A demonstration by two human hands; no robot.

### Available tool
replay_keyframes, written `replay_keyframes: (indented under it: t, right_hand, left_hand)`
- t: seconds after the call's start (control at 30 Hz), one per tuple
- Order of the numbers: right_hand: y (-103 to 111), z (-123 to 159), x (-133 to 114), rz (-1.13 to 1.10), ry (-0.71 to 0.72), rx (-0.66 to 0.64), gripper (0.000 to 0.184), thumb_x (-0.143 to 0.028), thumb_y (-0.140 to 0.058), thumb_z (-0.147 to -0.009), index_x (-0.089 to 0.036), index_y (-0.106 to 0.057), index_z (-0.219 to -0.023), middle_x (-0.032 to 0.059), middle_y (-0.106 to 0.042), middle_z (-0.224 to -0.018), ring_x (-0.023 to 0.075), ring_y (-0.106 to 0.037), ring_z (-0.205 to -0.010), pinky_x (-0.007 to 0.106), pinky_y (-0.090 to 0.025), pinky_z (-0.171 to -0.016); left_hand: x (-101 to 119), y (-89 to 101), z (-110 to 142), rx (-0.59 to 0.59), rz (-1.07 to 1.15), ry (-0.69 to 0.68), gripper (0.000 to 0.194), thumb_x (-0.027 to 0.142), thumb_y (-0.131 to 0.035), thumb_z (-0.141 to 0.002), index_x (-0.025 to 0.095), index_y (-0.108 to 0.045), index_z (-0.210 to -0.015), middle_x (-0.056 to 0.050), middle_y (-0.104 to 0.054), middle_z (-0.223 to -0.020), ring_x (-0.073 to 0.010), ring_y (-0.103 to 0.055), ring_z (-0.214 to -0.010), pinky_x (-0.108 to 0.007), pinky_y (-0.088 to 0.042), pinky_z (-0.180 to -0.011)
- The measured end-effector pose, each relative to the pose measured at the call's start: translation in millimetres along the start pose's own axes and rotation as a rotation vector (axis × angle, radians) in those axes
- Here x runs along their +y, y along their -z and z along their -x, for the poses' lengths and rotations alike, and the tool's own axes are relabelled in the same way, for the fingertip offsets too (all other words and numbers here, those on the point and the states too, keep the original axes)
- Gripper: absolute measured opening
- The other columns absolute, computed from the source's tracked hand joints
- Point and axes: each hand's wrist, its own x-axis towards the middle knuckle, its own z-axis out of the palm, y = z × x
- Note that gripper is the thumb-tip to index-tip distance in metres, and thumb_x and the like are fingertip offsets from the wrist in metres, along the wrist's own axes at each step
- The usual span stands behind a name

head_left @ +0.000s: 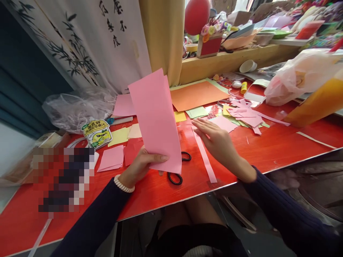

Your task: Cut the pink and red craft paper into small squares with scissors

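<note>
A folded sheet of pink paper (158, 121) stands upright in my left hand (142, 160), the thumb pressed across its lower front. To the right, my right hand (214, 139) is held over the table with fingers stretched out and nothing in it. Below that hand a narrow pink paper strip (205, 157) lies on the red tabletop. Black-handled scissors (175, 178) rest behind the held paper, their blades hidden by it. A stack of pink paper squares (111, 158) sits left of my left hand, beside red paper (132, 150).
An orange sheet (199, 94) lies at the back. Pink scraps (246, 114) are heaped at the right, near a glue stick (243, 87) and a plastic bag (297, 76). On the left are a printed pouch (98, 134) and yellow paper (119, 136). The table's front edge runs below my hands.
</note>
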Motion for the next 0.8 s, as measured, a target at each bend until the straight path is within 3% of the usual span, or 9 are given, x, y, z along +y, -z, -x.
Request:
replay_keyframes:
  t: [0.13, 0.23, 0.33, 0.47, 0.6, 0.7, 0.8]
  right_hand:
    - [26, 22, -2, -0.030, -0.012, -0.116, 0.034, -0.026, -0.040, -0.095, -0.012, -0.062, -0.117, 0.0092, -0.065, -0.117, 0.0207, -0.058, -0.113, 0.039, -0.045, -0.099]
    - [25, 39, -1, 0.030, -0.014, -0.294, 0.041, -0.027, -0.033, -0.096, -0.005, -0.063, -0.115, 0.0156, -0.062, -0.121, 0.0257, -0.056, -0.115, 0.043, -0.045, -0.100]
    - [19, 50, -2, 0.050, -0.072, -0.404, 0.048, -0.033, -0.033, -0.096, -0.003, -0.053, -0.127, 0.0177, -0.050, -0.134, 0.0276, -0.048, -0.124, 0.045, -0.041, -0.103]
    - [18, 54, -7, 0.055, -0.115, -0.369, 0.064, -0.044, -0.046, -0.090, -0.010, -0.033, -0.142, 0.0166, -0.035, -0.145, 0.0289, -0.033, -0.134, 0.046, -0.037, -0.105]
    - [14, 61, -3, 0.083, -0.022, -0.423, 0.071, -0.051, -0.056, -0.082, -0.016, -0.036, -0.141, 0.0153, -0.034, -0.147, 0.0306, -0.025, -0.137, 0.048, -0.032, -0.108]
    - [10, 66, 1, 0.110, -0.036, -0.425, 0.059, -0.044, -0.050, -0.088, -0.013, -0.041, -0.138, 0.0158, -0.038, -0.144, 0.0279, -0.032, -0.134, 0.047, -0.034, -0.108]
    - [7, 68, -1, 0.115, -0.086, -0.360, 0.042, -0.028, -0.043, -0.093, -0.012, -0.050, -0.132, 0.0138, -0.049, -0.135, 0.0253, -0.046, -0.125, 0.045, -0.041, -0.103]
  left_hand:
    - [1, -1.3, 1, -0.003, -0.007, 0.013, 0.017, 0.013, -0.072, -0.065, 0.011, -0.070, -0.082, -0.001, -0.067, -0.060, -0.0115, -0.058, -0.041, -0.019, -0.047, -0.035]
    - [0, -2.6, 1, -0.015, -0.009, 0.020, 0.019, 0.013, -0.071, -0.066, 0.010, -0.070, -0.085, -0.002, -0.067, -0.059, -0.0106, -0.057, -0.040, -0.017, -0.046, -0.035]
    - [0, -2.9, 1, -0.007, -0.001, 0.017, 0.025, 0.013, -0.072, -0.066, 0.011, -0.070, -0.090, -0.001, -0.067, -0.059, -0.0106, -0.057, -0.039, -0.017, -0.045, -0.034]
    - [1, -4.3, 3, 0.022, -0.017, 0.039, 0.024, 0.014, -0.073, -0.064, 0.010, -0.070, -0.087, -0.003, -0.068, -0.063, -0.0104, -0.058, -0.042, -0.018, -0.045, -0.036]
    - [2, -4.5, 3, 0.032, -0.051, 0.052, 0.021, 0.014, -0.072, -0.065, 0.011, -0.070, -0.087, -0.003, -0.069, -0.066, -0.0106, -0.058, -0.043, -0.018, -0.046, -0.037]
    - [0, -2.9, 2, 0.029, -0.063, 0.042, 0.017, 0.014, -0.071, -0.066, 0.011, -0.070, -0.083, -0.003, -0.068, -0.063, -0.0106, -0.057, -0.042, -0.019, -0.044, -0.035]
    - [-1, -2.7, 1, 0.043, -0.059, 0.057, 0.026, 0.014, -0.071, -0.066, 0.013, -0.070, -0.092, -0.003, -0.069, -0.066, -0.0120, -0.059, -0.045, -0.019, -0.044, -0.035]
